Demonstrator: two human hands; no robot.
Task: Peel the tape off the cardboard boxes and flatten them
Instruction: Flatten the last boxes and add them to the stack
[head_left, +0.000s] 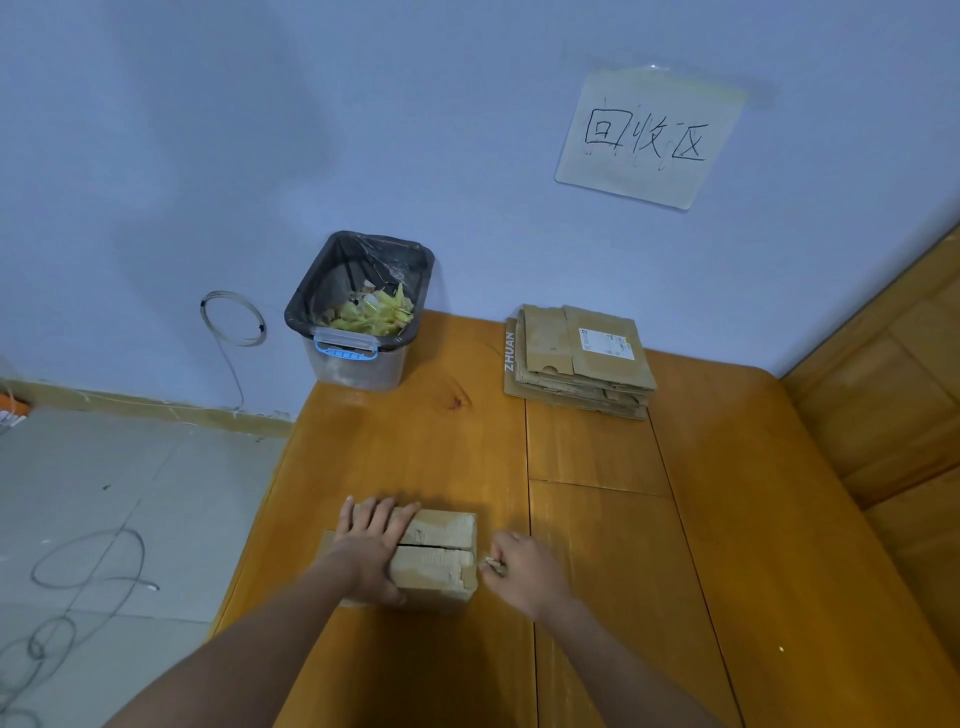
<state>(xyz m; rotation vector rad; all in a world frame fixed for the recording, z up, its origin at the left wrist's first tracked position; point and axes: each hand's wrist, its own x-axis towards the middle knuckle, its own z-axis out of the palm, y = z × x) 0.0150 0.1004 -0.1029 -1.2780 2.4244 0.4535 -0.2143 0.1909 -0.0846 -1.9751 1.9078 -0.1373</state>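
- Cardboard box (436, 558) sits on the wooden table (597, 519) right in front of me, near the table's left edge, its two top flaps meeting along a dark seam that runs left to right
- My left hand (371, 545) lies flat over the left part of the box top, fingers straight and spread toward the wall, thumb down the near side of the box
- My right hand (524, 574) is just beside the box's right end, fingers curled and pinching a small crumpled bit of tape (493, 565); I cannot tell whether that bit still sticks to the box
- At the far edge of the table, against the wall, a stack of flattened boxes (579, 361) lies with a white label on the top sheet
- To the left of that stack, well apart from it, stands a clear plastic bin (358, 312) lined with a black bag, holding yellowish scraps
- On the wall above the stack hangs a paper sign (649, 137) with handwritten characters
- Thin wire (234, 318) loops against the wall over the grey tiled floor (130, 493), left of the bin
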